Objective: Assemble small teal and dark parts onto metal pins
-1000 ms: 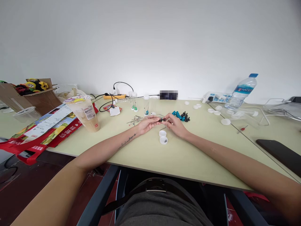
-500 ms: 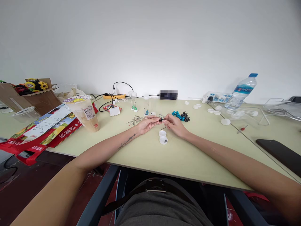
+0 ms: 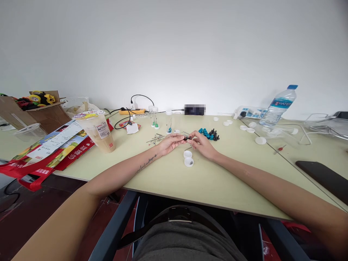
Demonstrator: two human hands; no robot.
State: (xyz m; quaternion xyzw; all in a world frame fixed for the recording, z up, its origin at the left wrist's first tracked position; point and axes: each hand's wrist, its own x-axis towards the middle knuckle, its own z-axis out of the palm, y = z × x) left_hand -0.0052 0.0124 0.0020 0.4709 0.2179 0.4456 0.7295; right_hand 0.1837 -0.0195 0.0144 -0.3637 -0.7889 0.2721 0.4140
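My left hand point(image 3: 169, 143) and my right hand point(image 3: 201, 144) meet over the middle of the pale green table point(image 3: 168, 177). Between their fingertips they pinch a small black part point(image 3: 186, 138); it is too small to tell more. Just below the hands lie two small white caps point(image 3: 188, 158). Behind my right hand sits a heap of blue and black small parts point(image 3: 209, 134). Thin metal pins point(image 3: 155, 139) lie scattered left of my left hand.
A sealed drink cup point(image 3: 99, 131) stands at left beside a red bag point(image 3: 49, 150) and a cardboard box point(image 3: 35, 108). Clear tubes point(image 3: 154, 116), cables and a power strip point(image 3: 248, 112) line the back. A water bottle point(image 3: 278, 105), white lids point(image 3: 260, 140) and a black phone point(image 3: 323, 177) lie right.
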